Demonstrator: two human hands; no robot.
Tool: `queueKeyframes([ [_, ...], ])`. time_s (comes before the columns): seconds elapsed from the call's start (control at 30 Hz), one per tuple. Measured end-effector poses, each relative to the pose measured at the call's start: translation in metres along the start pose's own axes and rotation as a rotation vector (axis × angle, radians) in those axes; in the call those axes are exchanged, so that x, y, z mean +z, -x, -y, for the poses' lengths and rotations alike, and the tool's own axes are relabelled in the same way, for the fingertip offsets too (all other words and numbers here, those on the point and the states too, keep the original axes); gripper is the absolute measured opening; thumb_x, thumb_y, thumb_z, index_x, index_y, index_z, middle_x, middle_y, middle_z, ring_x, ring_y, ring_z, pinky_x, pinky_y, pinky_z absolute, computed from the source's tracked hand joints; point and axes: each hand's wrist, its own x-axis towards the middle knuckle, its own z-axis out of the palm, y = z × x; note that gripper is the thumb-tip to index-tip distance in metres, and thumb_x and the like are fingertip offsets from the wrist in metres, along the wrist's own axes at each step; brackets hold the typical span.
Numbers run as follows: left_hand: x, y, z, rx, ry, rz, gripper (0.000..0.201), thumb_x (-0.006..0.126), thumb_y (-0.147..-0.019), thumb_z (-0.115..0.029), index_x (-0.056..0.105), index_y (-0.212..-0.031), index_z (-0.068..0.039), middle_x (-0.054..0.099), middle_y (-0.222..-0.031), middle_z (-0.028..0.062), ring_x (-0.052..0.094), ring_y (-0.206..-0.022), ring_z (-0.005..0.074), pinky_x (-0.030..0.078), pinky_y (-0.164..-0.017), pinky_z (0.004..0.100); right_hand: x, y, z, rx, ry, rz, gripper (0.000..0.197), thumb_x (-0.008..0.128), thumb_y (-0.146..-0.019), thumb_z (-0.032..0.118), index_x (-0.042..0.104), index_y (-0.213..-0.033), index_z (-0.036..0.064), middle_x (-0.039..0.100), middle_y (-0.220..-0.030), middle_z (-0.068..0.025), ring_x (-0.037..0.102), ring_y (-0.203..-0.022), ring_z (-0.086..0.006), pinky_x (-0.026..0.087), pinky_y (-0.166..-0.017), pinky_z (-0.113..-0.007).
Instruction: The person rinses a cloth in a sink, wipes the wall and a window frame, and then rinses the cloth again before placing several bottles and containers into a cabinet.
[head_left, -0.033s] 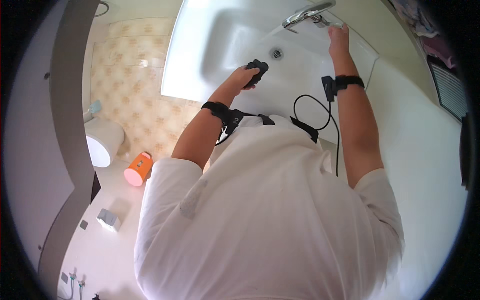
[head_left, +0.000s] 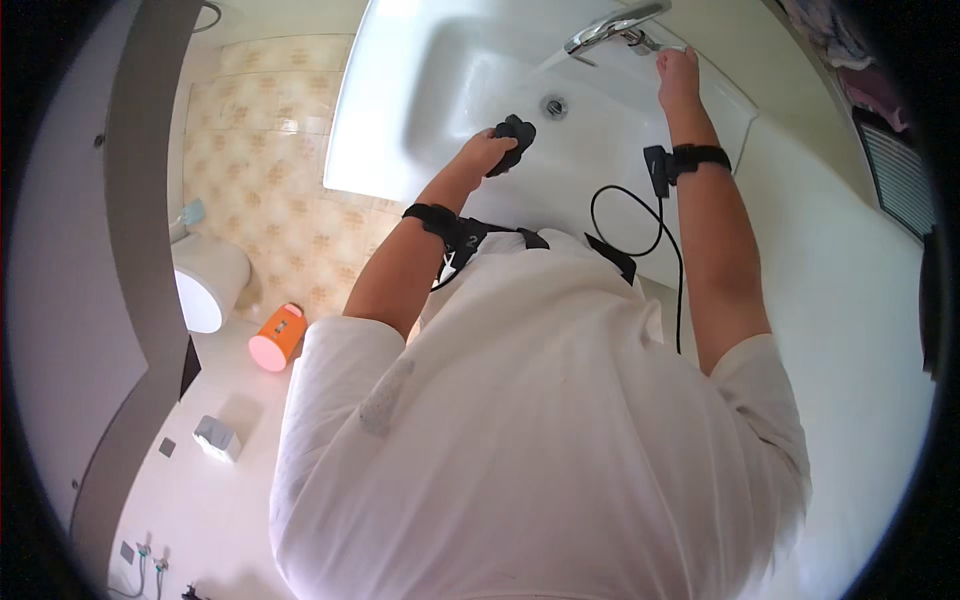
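Observation:
Over the white sink basin (head_left: 350,150), my left hand (head_left: 485,153) is closed around a black bunched-up cloth (head_left: 513,143). The cloth is dark and lumpy, and its exact kind is unclear. My right hand (head_left: 680,78) reaches the back right of the sink, its fingers closed at the lever handle (head_left: 650,43) of the chrome faucet (head_left: 615,28). A thin stream of water (head_left: 548,66) seems to run from the spout toward the basin. Left of the spout's tip and beyond the cloth lies the round drain (head_left: 554,107).
A black cable (head_left: 660,235) loops from my right wrist strap (head_left: 700,160) down beside my body. Leftward, an orange bin (head_left: 278,337) stands on the floor near a white toilet (head_left: 215,280). A small white box (head_left: 217,438) is farther down, and folded fabrics (head_left: 830,35) are at the upper right.
My left hand has turned slightly, so fingers that showed below the black cloth are now hidden. My right hand stays at the faucet lever.

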Motion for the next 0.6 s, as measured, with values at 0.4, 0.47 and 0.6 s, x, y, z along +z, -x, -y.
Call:
queueKeyframes([
  [0.4, -0.013, 0.022, -0.009, 0.066, 0.011, -0.137, 0.059, 0.069, -0.078, -0.021, 0.044, -0.130, -0.010, 0.063, -0.095, 0.0106, 0.061, -0.076, 0.0172, 0.049, -0.058, 0.0281, -0.014, -0.018, -0.012, -0.279, 0.598, 0.372, 0.070, 0.053, -0.085, 0.009, 0.022, -0.147, 0.0109, 0.044, -0.140, -0.0151, 0.054, -0.107, -0.0221, 0.046, -0.088, -0.031],
  [0.47, -0.001, 0.030, -0.019, 0.199, 0.033, -0.110, 0.059, 0.071, -0.078, -0.020, 0.043, -0.130, -0.010, 0.063, -0.097, 0.0107, 0.061, -0.078, 0.0172, 0.050, -0.061, 0.0286, -0.011, 0.014, -0.030, -0.258, 0.717, 0.336, 0.066, 0.058, -0.084, 0.016, 0.028, -0.142, 0.0105, 0.056, -0.128, -0.0137, 0.056, -0.113, -0.0282, 0.046, -0.091, -0.037],
  [0.6, 0.020, 0.048, -0.038, 0.565, 0.069, -0.062, 0.051, 0.068, -0.082, -0.011, 0.048, -0.128, -0.013, 0.060, -0.105, 0.0078, 0.057, -0.095, 0.0158, 0.047, -0.081, 0.0289, 0.027, 0.122, -0.030, 0.282, 0.456, 0.807, 0.055, 0.061, -0.087, 0.038, 0.044, -0.130, 0.0109, 0.061, -0.108, -0.0082, 0.060, -0.097, -0.0193, 0.048, -0.083, -0.034],
])
